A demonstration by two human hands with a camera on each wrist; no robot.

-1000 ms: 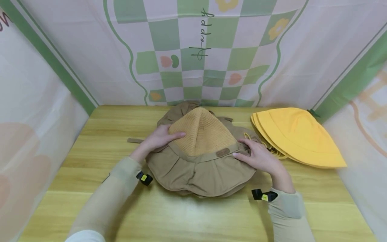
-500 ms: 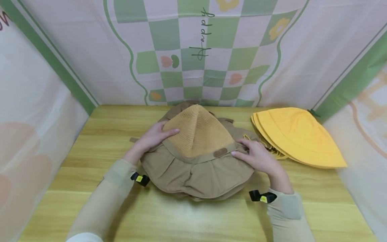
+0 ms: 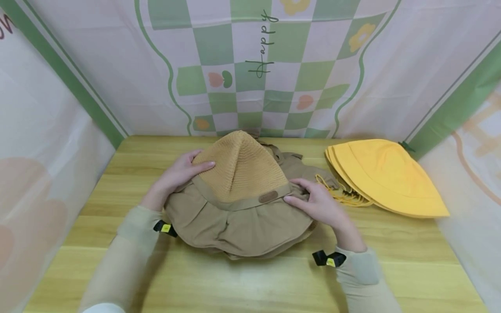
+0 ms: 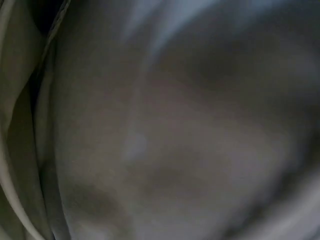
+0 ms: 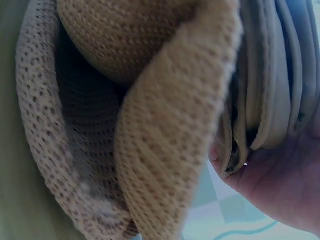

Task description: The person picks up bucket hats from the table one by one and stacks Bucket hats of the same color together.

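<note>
A sun hat (image 3: 238, 169) with a peaked tan woven crown and a pleated brown brim is between my hands in the head view. My left hand (image 3: 178, 176) grips its left side, the thumb over the crown and the other fingers hidden beneath. On the right, my right hand (image 3: 321, 204) pinches the brim by the band, near a small brown label (image 3: 268, 197). From the right wrist, several cloth layers (image 5: 270, 75) show in that hand (image 5: 280, 185), beside folded woven straw (image 5: 170, 125). The left wrist view is mostly blurred brown cloth (image 4: 115, 125).
More brown cloth (image 3: 299, 171) lies behind the hat, with a loose strap at the back. To the right rests a stack of yellow bucket hats (image 3: 385, 178) with yellow cords (image 3: 348, 198). A printed curtain (image 3: 250, 65) borders the wooden table (image 3: 242, 291) at the back.
Both hands have shifted left with the sun hat. More of the brown cloth behind it shows at the right; the strap at the left is now covered. The yellow hats have stayed put.
</note>
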